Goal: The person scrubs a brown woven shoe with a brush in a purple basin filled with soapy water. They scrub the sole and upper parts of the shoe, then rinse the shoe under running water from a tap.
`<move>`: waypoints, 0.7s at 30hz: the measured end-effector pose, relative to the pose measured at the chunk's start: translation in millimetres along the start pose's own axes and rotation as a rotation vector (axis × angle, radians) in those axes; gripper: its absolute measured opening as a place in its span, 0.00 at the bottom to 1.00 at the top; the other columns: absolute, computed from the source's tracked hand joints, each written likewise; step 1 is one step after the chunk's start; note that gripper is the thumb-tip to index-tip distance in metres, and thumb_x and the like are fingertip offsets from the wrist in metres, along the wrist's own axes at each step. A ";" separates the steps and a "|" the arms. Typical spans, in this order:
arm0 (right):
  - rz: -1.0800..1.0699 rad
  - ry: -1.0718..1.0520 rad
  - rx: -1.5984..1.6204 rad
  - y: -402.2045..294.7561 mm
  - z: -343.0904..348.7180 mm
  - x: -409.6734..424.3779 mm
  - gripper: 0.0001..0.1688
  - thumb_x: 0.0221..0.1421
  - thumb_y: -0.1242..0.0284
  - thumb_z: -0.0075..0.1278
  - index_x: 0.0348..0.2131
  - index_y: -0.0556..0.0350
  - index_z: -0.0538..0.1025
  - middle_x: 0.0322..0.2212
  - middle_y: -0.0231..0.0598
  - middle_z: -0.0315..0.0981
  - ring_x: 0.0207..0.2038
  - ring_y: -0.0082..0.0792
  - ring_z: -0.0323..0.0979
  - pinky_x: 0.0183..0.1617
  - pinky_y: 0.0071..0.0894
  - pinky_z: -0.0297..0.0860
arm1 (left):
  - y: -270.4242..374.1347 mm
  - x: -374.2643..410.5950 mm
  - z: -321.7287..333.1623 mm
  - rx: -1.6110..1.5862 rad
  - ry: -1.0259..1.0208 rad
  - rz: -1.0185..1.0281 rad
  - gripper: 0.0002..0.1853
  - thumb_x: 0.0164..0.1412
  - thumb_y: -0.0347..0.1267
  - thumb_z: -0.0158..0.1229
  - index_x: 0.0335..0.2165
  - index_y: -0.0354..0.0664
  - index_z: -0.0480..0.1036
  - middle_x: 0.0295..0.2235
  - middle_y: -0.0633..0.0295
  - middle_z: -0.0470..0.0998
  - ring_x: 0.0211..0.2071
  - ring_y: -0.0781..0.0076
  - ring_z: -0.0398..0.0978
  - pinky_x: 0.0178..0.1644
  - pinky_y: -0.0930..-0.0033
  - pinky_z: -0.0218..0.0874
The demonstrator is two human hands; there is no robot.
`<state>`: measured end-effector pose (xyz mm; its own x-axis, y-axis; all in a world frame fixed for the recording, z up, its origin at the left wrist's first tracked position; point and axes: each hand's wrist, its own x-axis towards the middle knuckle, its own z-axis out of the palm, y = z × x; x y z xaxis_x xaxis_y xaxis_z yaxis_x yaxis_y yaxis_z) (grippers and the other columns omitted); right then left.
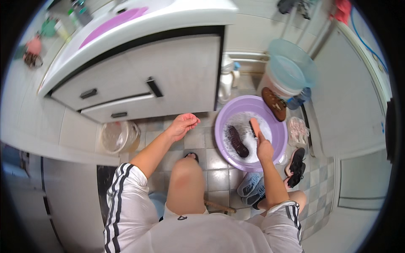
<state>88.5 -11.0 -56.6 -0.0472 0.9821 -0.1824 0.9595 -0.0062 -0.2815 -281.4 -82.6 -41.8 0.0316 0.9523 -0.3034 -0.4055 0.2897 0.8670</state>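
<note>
My right hand [265, 150] grips the handle of a scrub brush [254, 126] with a salmon-coloured back and dark bristles. The brush is over a round purple plastic basin [219, 139] of sudsy water. A dark brown shoe [236, 142] lies in the foam, left of the brush. On the basin's upper right rim leans a brown shoe [274, 103], tilted against a bucket. My left hand [183, 126] hovers over the floor left of the basin, its fingers curled together and nothing visible in them.
A vanity cabinet [183, 76] stands ahead to the left, with a white bottle [225, 80] beside it. Behind the basin is a bucket with a clear teal basin [291, 64] on top. Grey-blue shoes [251, 186] and black shoes [295, 166] lie nearby. A clear bucket [117, 137] sits left.
</note>
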 end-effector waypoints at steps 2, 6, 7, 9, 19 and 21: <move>0.026 0.008 0.125 -15.6 16.9 -3.0 0.24 0.55 0.67 0.46 0.53 0.41 0.67 0.40 0.50 0.72 0.43 0.51 0.71 0.46 0.46 0.66 | -5.2 -29.6 -37.0 0.011 0.107 0.035 0.03 0.57 0.29 0.54 0.27 0.44 0.70 0.31 0.66 0.75 0.30 0.83 0.67 0.37 0.80 0.59; -0.010 0.021 0.236 -33.5 44.0 1.0 0.23 0.55 0.67 0.45 0.52 0.45 0.69 0.45 0.45 0.71 0.47 0.46 0.69 0.51 0.41 0.64 | -11.9 -81.8 -120.1 0.066 0.394 0.160 0.01 0.54 0.27 0.56 0.27 0.44 0.71 0.27 0.68 0.75 0.27 0.84 0.66 0.34 0.79 0.59; -0.044 0.042 0.252 -25.1 59.0 8.4 0.23 0.55 0.66 0.45 0.52 0.41 0.69 0.45 0.42 0.71 0.47 0.47 0.70 0.50 0.42 0.65 | -12.3 -92.1 -142.4 0.112 0.464 0.218 0.01 0.54 0.27 0.56 0.27 0.43 0.71 0.26 0.68 0.74 0.27 0.84 0.67 0.34 0.79 0.59; -0.057 0.021 0.289 -41.2 72.2 11.2 0.23 0.55 0.68 0.46 0.51 0.48 0.69 0.45 0.43 0.71 0.48 0.45 0.69 0.51 0.39 0.64 | -18.5 -115.9 -206.6 0.210 0.614 0.331 0.02 0.52 0.25 0.57 0.27 0.43 0.72 0.24 0.69 0.73 0.27 0.83 0.67 0.33 0.78 0.59; 0.050 0.040 0.279 -48.4 81.6 21.0 0.23 0.55 0.74 0.46 0.51 0.56 0.68 0.46 0.44 0.71 0.49 0.39 0.69 0.52 0.33 0.63 | 33.8 -201.1 -339.5 1.358 1.347 0.189 0.07 0.44 0.32 0.61 0.24 0.41 0.73 0.29 0.55 0.75 0.37 0.57 0.71 0.39 0.60 0.62; 0.031 0.049 0.272 -41.2 85.4 21.9 0.23 0.55 0.74 0.46 0.51 0.57 0.68 0.46 0.44 0.71 0.49 0.39 0.69 0.52 0.33 0.63 | 39.4 -200.8 -343.9 1.418 1.313 -0.061 0.08 0.45 0.33 0.61 0.26 0.43 0.74 0.34 0.57 0.75 0.41 0.57 0.69 0.43 0.57 0.60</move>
<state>24.3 -5.3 -129.4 0.0009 0.9886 -0.1509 0.8504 -0.0801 -0.5200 -617.8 -295.3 -82.7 -0.8582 0.4796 0.1828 0.5131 0.8114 0.2799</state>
